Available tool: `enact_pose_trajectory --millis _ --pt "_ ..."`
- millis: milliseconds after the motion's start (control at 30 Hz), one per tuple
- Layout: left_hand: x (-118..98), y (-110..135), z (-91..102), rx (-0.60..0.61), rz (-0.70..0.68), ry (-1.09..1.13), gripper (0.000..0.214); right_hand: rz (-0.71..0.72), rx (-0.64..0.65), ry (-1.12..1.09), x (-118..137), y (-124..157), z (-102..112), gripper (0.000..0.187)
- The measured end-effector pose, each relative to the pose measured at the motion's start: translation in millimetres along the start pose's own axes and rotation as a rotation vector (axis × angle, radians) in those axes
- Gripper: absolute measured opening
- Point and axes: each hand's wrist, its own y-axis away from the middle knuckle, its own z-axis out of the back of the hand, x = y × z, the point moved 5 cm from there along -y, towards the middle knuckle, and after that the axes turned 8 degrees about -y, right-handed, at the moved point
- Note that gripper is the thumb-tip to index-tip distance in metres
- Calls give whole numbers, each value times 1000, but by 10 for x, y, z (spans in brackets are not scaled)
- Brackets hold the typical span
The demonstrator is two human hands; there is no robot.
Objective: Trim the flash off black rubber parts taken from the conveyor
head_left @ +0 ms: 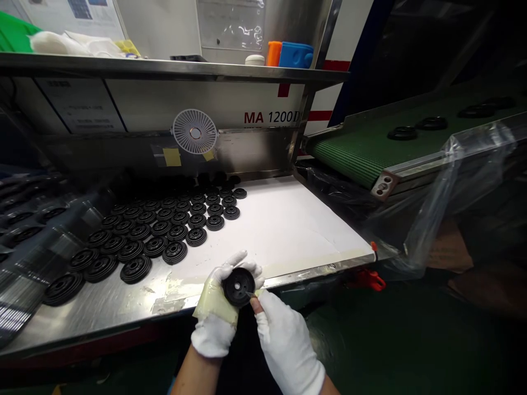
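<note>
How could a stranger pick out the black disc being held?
Find the metal bench below the shelf, then the white-gloved left hand at its near edge. The black disc sits in that hand, the right hand holding a pointed tool at its rim. Similar discs lie on the bench; this one alone is held, its face toward the camera.

Factory workshop; a green conveyor belt (354, 156) carries black parts (402, 133); rows of similar black discs (174, 252) sit on a metal table (102, 315).
</note>
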Motion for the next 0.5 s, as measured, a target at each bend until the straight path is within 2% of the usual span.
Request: enact_pose_trajectory --millis 67,200,367,433,500 --pt "-17 10 -8 -2 -26 35 26 -25 6 -13 -52 -13 26 30" --pt "21 -30 -18 -100 -67 70 14 -25 -15 -2 -46 5 38 29" --pt "-5 -28 -32 -88 -289 23 21 31 10 18 79 63 -63 28" --pt "-6 -8 -17 -72 -258 -2 29 43 10 9 97 59 -71 29" --pt "16 15 -12 -41 -122 -12 38 38 0 -1 83 37 -37 31"
